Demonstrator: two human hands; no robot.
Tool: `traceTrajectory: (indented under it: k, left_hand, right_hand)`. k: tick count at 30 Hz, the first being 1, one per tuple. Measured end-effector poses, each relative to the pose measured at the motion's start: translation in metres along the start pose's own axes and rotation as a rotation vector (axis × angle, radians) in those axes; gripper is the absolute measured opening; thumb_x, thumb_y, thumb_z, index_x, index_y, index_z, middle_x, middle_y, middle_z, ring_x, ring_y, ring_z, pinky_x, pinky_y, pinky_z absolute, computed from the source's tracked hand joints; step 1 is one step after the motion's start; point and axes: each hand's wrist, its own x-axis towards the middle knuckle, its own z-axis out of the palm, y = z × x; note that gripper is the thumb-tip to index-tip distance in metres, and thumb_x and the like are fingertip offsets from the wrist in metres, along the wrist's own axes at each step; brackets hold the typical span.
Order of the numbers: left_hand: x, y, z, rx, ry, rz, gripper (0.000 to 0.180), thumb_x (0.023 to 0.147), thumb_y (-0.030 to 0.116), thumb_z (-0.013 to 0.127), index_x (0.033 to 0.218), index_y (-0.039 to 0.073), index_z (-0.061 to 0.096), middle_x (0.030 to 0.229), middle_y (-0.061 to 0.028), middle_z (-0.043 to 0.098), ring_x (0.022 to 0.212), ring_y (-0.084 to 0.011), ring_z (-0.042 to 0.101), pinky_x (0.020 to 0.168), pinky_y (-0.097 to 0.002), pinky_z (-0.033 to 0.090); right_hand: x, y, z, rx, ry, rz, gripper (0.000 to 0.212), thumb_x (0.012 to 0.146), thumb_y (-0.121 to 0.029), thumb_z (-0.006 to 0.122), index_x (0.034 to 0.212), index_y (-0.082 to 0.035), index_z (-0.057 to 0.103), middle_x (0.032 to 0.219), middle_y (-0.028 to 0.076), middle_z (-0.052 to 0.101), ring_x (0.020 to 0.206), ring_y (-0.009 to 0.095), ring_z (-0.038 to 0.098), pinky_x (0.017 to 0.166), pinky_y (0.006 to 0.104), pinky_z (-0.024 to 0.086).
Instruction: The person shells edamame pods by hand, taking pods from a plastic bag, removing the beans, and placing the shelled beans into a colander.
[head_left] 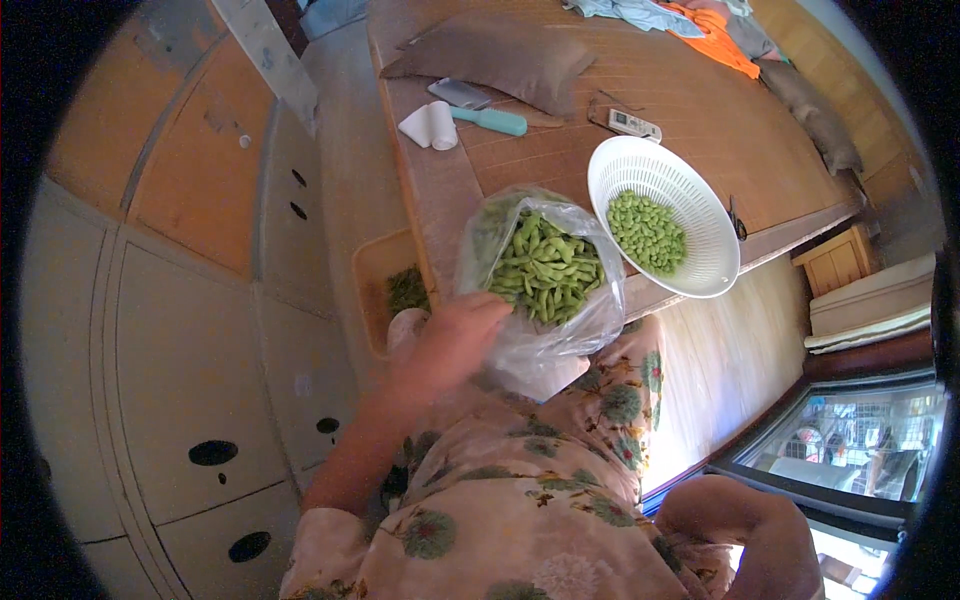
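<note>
- The wooden bed platform (640, 110) carries the work near its front edge; a slip there sends things to the floor, since the edge lies just beside them.
- The clear plastic bag of edamame pods (545, 268) sits on the person's lap against that edge, mouth gaping upward. It is soft and unsupported on its right side, so it could slump and spill pods if the grip eases.
- The white colander (655, 215) of shelled green beans rests on the platform, touching the bag's right side, its lower rim overhanging the edge; a nudge from the bag could tip it.
- The left hand (450, 335) grips the bag's lower left wall, fingers curled closed on the plastic. Its fingertips are hidden behind the film.
- The right hand is out of sight: only a bent arm (745, 520) shows at the lower right, so I cannot tell its state.
- The small tray (375, 275) of green scraps beside the platform is partly hidden by the arm.
</note>
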Motion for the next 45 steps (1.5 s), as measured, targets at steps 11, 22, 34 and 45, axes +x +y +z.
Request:
traceTrajectory:
  k: [11, 22, 34, 45]
  left_hand:
    - [0.006, -0.021, 0.031, 0.346, 0.026, -0.004, 0.015, 0.078, 0.005, 0.065, 0.093, 0.001, 0.062, 0.087, -0.0159, 0.058, 0.085, -0.0374, 0.059, 0.075, -0.0461, 0.048]
    - [0.013, -0.018, 0.021, -0.046, 0.003, -0.139, 0.015, 0.08, 0.003, 0.063, 0.093, 0.002, 0.057, 0.091, -0.0134, 0.06, 0.083, -0.0286, 0.059, 0.071, -0.0387, 0.047]
    - [0.018, 0.005, 0.002, -1.43, -0.014, -0.605, 0.019, 0.097, 0.023, 0.056, 0.11, 0.012, 0.061, 0.099, 0.0009, 0.063, 0.079, -0.0067, 0.052, 0.071, -0.0221, 0.04]
    - [0.02, 0.004, -0.002, -1.403, 0.088, -0.582, 0.03, 0.098, 0.021, 0.054, 0.121, 0.004, 0.06, 0.1, -0.0036, 0.062, 0.09, -0.0115, 0.055, 0.08, -0.0271, 0.043]
  right_hand:
    - [-0.005, -0.004, -0.001, -0.011, 0.028, 0.008, 0.03, 0.095, -0.015, 0.043, 0.093, 0.007, 0.063, 0.098, 0.025, 0.061, 0.094, 0.038, 0.061, 0.085, 0.0515, 0.048]
    - [-0.008, -0.002, -0.003, -0.02, 0.04, 0.025, 0.03, 0.095, -0.018, 0.045, 0.091, 0.006, 0.063, 0.094, 0.024, 0.061, 0.091, 0.038, 0.061, 0.082, 0.0499, 0.048]
    - [-0.008, 0.0, 0.0, -0.051, 0.035, 0.057, 0.03, 0.095, -0.021, 0.047, 0.088, 0.004, 0.062, 0.089, 0.022, 0.062, 0.088, 0.037, 0.061, 0.079, 0.0483, 0.047]
    - [-0.014, 0.0, 0.001, -0.069, 0.1, 0.095, 0.031, 0.095, -0.024, 0.049, 0.086, 0.003, 0.062, 0.084, 0.021, 0.062, 0.085, 0.037, 0.061, 0.076, 0.0467, 0.047]
